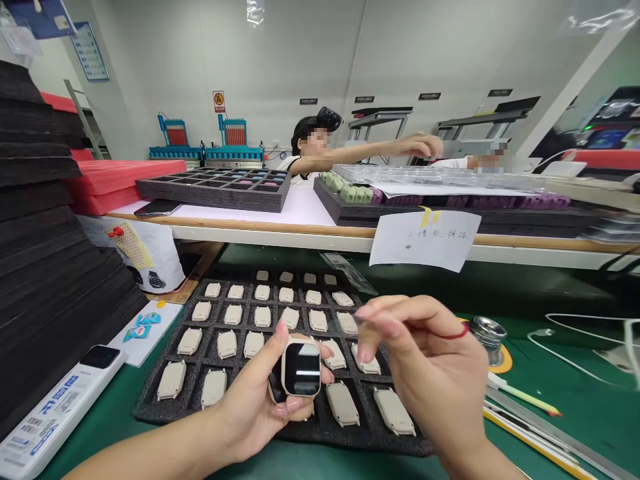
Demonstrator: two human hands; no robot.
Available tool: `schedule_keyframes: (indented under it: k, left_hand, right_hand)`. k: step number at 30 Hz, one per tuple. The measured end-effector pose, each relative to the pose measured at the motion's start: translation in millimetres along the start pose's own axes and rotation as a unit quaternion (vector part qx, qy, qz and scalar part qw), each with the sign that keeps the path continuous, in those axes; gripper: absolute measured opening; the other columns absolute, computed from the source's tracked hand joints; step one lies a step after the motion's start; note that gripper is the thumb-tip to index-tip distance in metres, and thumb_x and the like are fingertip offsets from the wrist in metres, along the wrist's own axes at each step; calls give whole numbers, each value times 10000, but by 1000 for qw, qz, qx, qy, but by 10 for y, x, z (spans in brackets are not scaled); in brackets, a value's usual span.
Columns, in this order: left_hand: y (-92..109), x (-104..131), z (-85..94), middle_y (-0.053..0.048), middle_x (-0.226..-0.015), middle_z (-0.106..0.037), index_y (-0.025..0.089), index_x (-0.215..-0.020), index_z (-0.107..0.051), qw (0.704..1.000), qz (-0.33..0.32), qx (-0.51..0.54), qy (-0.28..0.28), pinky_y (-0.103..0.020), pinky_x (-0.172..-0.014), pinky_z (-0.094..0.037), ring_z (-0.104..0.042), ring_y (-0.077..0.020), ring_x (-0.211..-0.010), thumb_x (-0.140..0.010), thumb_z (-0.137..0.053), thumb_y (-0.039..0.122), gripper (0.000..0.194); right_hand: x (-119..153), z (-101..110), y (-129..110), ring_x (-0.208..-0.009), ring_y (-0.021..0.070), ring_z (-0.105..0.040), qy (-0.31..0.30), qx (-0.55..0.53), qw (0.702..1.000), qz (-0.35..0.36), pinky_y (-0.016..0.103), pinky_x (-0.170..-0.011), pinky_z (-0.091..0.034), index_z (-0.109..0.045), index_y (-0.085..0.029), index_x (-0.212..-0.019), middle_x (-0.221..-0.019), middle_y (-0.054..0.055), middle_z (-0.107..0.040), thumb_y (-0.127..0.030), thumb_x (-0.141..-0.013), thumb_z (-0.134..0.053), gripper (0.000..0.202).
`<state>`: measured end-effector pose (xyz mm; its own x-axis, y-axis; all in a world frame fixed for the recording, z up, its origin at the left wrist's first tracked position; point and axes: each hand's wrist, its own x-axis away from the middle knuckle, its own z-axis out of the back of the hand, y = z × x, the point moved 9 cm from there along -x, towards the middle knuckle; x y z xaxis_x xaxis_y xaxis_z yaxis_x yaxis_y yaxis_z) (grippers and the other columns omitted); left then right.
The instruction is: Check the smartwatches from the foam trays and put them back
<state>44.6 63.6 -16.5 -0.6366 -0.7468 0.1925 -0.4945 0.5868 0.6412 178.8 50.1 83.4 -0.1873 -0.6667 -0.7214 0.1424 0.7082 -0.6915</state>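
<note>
My left hand (260,407) grips a beige smartwatch body (301,367) with its dark screen facing up, just above the front of a black foam tray (165,413). The tray holds several beige watch bodies (233,315) lying face down in rows. My right hand (425,367) hovers to the right of the held watch, thumb and forefinger pinched together near its upper right corner; whether anything thin sits between them cannot be told. A red band circles the right wrist.
A stack of black foam trays (45,280) rises at the left, a white remote-like device (55,407) beside it. A small metal cup (487,330), pens and a ruler (540,420) lie at right. Behind a raised shelf with foam trays (215,190), another person reaches right.
</note>
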Motion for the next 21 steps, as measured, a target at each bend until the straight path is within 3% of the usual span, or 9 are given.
schedule_keyframes:
  k: [3,5,8,11,14,17,21]
  left_hand:
    - [17,9,-32,-84,-754,-652,86,-911,-706,1000,0,-9,-11,-150,-410,-173,-389,-3,-414,-857,-578,588,521]
    - [18,16,-43,-85,-753,-652,87,-916,-708,1000,1,-15,-14,-153,-415,-171,-389,-2,-412,-853,-579,594,527]
    - [17,22,-39,-89,-772,-655,93,-928,-703,1000,0,-22,-8,-158,-416,-174,-393,-2,-405,-856,-567,603,533]
    - [13,22,-44,-57,-706,-626,108,-848,-685,1000,-1,-17,-10,-161,-406,-174,-404,-15,-402,-839,-592,600,501]
    - [-3,25,-43,-9,-600,-553,118,-803,-667,1000,6,-14,-12,-155,-403,-172,-394,-21,-398,-824,-612,602,488]
    - [-29,31,-25,-12,-638,-552,112,-853,-672,1000,20,-21,-7,-151,-413,-190,-395,-18,-417,-819,-598,627,521]
    - [-48,29,-12,-12,-686,-533,100,-901,-673,999,27,-19,-3,-150,-399,-170,-396,-20,-444,-793,-624,635,547]
  right_hand:
    - [-2,63,34,-811,173,-739,5,-24,999,-32,300,-776,-625,-647,-253,-876,-930,26,-729,-238,-899,-652,28]
    - [0,51,-18,-951,193,-726,-12,3,1000,-11,315,-869,-615,-657,-262,-989,-1022,36,-730,-202,-881,-669,124]
    - [23,-26,-200,-906,190,-730,-62,80,991,83,319,-849,-624,-681,-273,-1018,-962,23,-749,-104,-852,-672,237]
    - [126,-193,-370,-859,206,-738,-162,138,960,182,327,-773,-642,-693,-291,-1058,-906,12,-770,-57,-817,-695,336]
    - [266,-313,-402,-960,222,-722,-257,166,929,206,337,-813,-633,-654,-302,-1190,-1019,25,-768,-69,-833,-683,428]
    - [395,-380,-391,-1021,236,-705,-320,181,905,212,365,-887,-602,-581,-313,-1309,-1078,28,-761,-108,-865,-654,495]
    - [419,-451,-442,-957,225,-726,-329,189,892,247,356,-880,-599,-566,-282,-1320,-1033,23,-775,-124,-867,-654,488]
